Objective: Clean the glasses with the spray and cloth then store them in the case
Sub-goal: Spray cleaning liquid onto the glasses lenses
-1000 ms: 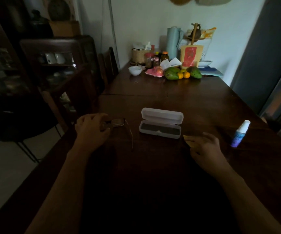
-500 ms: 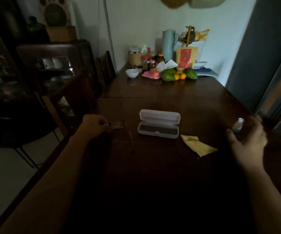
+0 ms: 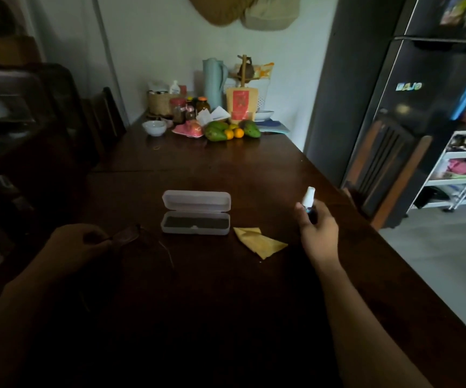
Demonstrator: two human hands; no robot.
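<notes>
Dark-framed glasses point(image 3: 126, 236) rest on the dark wooden table point(image 3: 226, 169) at the left, with one temple arm trailing toward me. My left hand point(image 3: 76, 246) grips their frame at the left end. A clear plastic case point(image 3: 195, 212) lies open in the middle, lid tipped back. A folded yellow cloth point(image 3: 258, 241) lies just right of the case. My right hand point(image 3: 318, 228) holds the small spray bottle point(image 3: 308, 201) upright above the table, its white nozzle sticking up past my fingers, to the right of the cloth.
At the table's far end stand a white bowl point(image 3: 154, 127), jars, a teal jug point(image 3: 213, 79), mangoes and oranges point(image 3: 233, 131). Wooden chairs stand at the left point(image 3: 105, 119) and right point(image 3: 385, 163) edges. A dark fridge point(image 3: 411, 88) and a white trolley point(image 3: 464, 169) are at the right.
My right hand left the cloth, reached right to the spray bottle, took it and lifted it off the table toward the middle. My left hand stayed on the glasses.
</notes>
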